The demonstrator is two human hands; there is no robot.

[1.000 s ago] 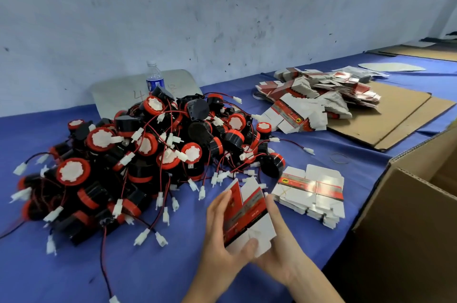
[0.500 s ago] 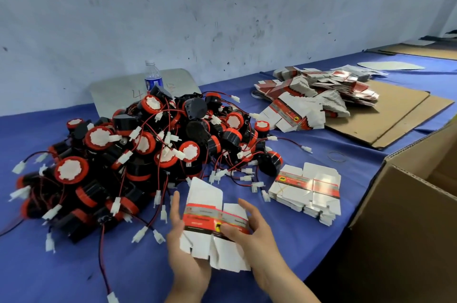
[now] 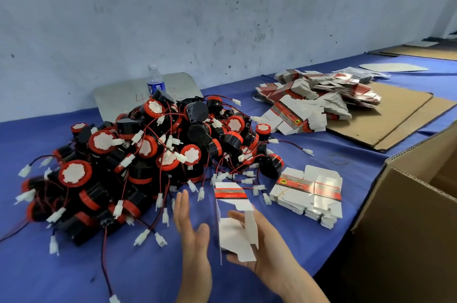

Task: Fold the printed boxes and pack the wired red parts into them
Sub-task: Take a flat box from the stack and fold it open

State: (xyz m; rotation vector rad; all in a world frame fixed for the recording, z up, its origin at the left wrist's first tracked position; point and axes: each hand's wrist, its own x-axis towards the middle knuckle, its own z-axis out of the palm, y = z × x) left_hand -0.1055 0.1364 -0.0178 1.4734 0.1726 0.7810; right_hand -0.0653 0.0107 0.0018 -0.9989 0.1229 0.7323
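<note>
Just in front of the wired red parts [image 3: 153,154], the right grip [image 3: 269,250] holds a half-opened printed box [image 3: 235,236] upright; the left grip [image 3: 191,228], fingers straight and empty, stands just beside it

Left hand [image 3: 191,229] flat, right hand [image 3: 270,253] gripping

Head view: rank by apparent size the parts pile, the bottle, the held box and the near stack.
1. parts pile
2. near stack and held box: they look alike, and the box is nearer the camera, so unranked
3. bottle
</note>
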